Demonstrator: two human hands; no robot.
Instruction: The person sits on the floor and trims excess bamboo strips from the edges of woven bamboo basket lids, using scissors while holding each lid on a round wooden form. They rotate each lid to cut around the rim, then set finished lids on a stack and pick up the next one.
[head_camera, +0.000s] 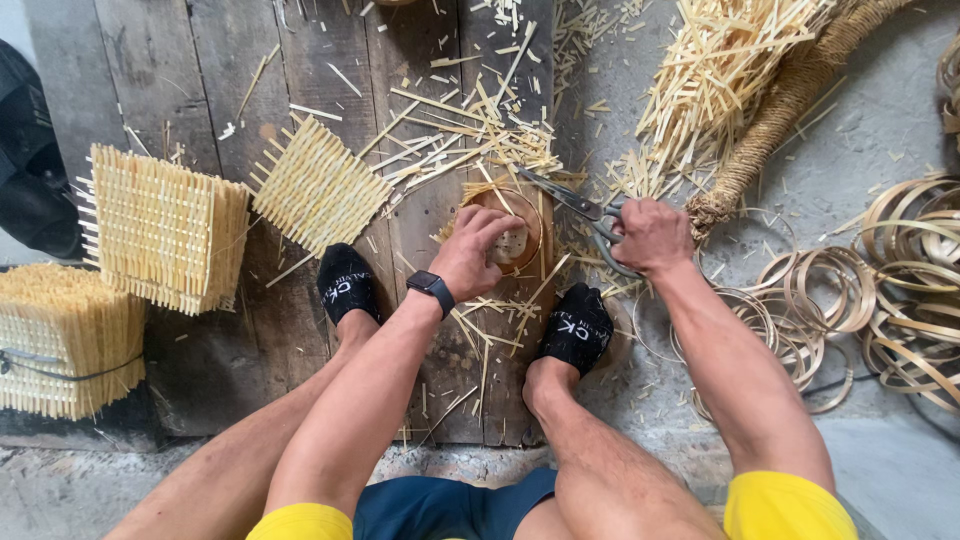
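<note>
On a worn plank floor (230, 60) littered with straw, I see my left hand (478, 248) pressing a small hooped mat (510, 235) between my feet. My right hand (652, 235) grips scissors (580, 208) beside it. Woven squares (318, 188) lie left, loose hoops (900, 270) right.

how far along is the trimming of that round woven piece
Done: woven mats stacked at left, cut slivers on the boards. In hand: left hand presses the round hooped piece while right hand works scissors at its rim. Left: strips jut out below it; loose hoops wait.
</note>
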